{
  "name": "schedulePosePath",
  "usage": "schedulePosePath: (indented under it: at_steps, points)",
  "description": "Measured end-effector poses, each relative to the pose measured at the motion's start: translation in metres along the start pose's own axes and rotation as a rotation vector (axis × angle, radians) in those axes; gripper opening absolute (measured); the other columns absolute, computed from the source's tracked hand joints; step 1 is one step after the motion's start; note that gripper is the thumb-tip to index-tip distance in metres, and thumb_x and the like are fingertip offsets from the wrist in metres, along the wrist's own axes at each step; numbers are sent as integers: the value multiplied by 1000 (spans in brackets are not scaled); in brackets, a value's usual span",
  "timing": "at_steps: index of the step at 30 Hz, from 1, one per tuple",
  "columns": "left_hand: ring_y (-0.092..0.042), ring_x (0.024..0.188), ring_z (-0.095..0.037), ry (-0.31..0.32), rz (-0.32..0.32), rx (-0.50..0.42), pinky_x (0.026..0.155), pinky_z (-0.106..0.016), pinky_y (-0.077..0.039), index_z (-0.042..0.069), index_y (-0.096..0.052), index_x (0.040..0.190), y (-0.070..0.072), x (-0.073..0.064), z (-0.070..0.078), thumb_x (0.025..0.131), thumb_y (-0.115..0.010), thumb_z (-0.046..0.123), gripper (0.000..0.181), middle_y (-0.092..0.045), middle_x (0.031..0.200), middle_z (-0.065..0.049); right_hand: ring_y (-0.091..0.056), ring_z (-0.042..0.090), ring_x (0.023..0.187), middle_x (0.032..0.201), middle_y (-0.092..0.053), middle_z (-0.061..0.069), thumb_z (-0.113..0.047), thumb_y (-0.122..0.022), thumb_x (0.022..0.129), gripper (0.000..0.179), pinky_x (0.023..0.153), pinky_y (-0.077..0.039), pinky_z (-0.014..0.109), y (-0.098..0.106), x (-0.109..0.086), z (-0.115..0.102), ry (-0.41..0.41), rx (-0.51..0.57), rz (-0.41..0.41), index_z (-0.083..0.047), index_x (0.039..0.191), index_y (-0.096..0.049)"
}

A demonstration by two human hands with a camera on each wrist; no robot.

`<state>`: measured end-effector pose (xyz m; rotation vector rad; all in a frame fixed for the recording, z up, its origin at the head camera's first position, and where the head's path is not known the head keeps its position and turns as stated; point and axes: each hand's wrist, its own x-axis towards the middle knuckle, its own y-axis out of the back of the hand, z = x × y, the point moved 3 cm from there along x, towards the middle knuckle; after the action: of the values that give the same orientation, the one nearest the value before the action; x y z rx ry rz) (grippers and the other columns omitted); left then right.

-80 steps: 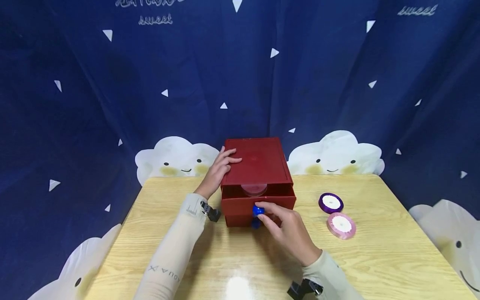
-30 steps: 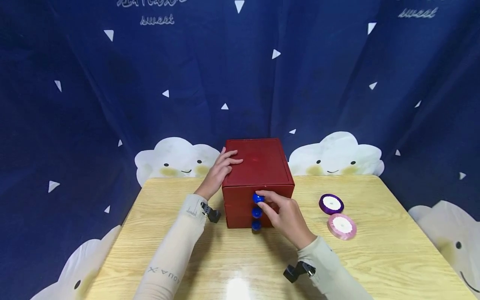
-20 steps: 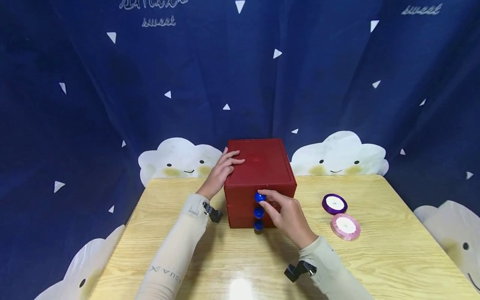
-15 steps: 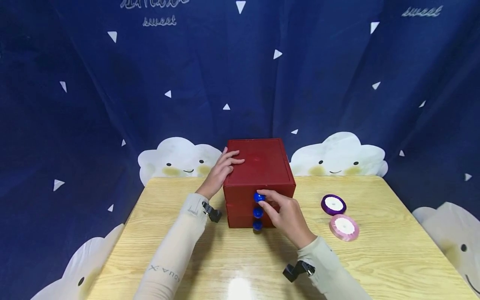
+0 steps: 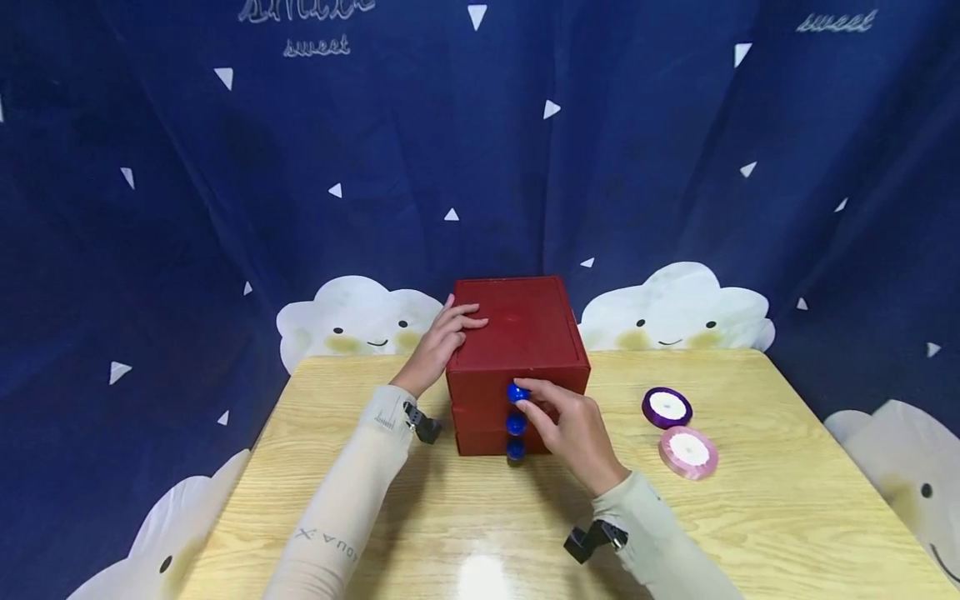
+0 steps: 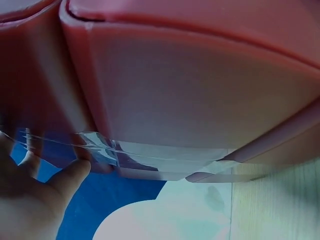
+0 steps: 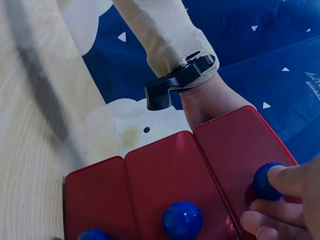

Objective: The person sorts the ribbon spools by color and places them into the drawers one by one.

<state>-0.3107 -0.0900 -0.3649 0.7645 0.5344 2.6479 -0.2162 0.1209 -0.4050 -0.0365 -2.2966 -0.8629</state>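
A red drawer box (image 5: 517,325) stands on the table, its three stacked drawers pushed in flush. Each drawer front carries a round blue knob; the middle knob (image 7: 182,220) and the bottom knob (image 5: 515,450) are untouched. My right hand (image 5: 577,429) pinches the top knob (image 7: 267,181) between thumb and forefinger. Against the box's left side and top edge rests my left hand (image 5: 442,342), fingers spread over the lid. In the left wrist view, its thumb and fingers touch the box's side near a strip of clear tape (image 6: 170,152).
On the right of the wooden table (image 5: 780,500) lie a purple ribbon spool (image 5: 667,407) and a pink ribbon spool (image 5: 688,452), side by side. A dark blue curtain (image 5: 390,125) with white clouds hangs directly behind the box.
The top drawer, earlier pulled out with a pink round spool visible inside, is now in flush. My right hand moved toward the box with its knob; my left hand stayed on the box.
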Motion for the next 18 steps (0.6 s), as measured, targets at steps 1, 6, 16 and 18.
schedulePosePath:
  at_steps: [1,6,16,18]
  points:
    - [1,148,-22,-1,-1,2,116,-53,-2,-2,-61,126,0,0,0,96,-34,-1,40,-39,147,-18,-64,2,83,97,-71,-8,-19,-74,85,36,74,-56,27,0,0,0,-1,-1,2,-23,120,-68]
    - [2,148,-20,0,-15,-4,116,-51,-2,-1,-61,127,1,2,0,96,-34,-1,41,-39,148,-17,-64,2,79,94,-71,-9,-15,-76,83,38,70,-56,27,2,0,1,-23,14,5,-24,119,-68]
    - [2,148,-23,17,-6,-14,116,-54,-3,-1,-60,127,-1,0,0,97,-35,0,40,-37,149,-16,-66,3,81,99,-72,-8,-19,-75,84,41,70,-56,25,5,-2,2,-35,38,-32,-25,124,-66]
    - [1,148,-24,10,0,-9,116,-54,-4,-2,-61,127,0,1,0,97,-35,0,39,-38,149,-17,-67,4,84,101,-72,-7,-19,-75,85,42,72,-56,26,6,-4,1,-30,44,-36,-24,126,-65]
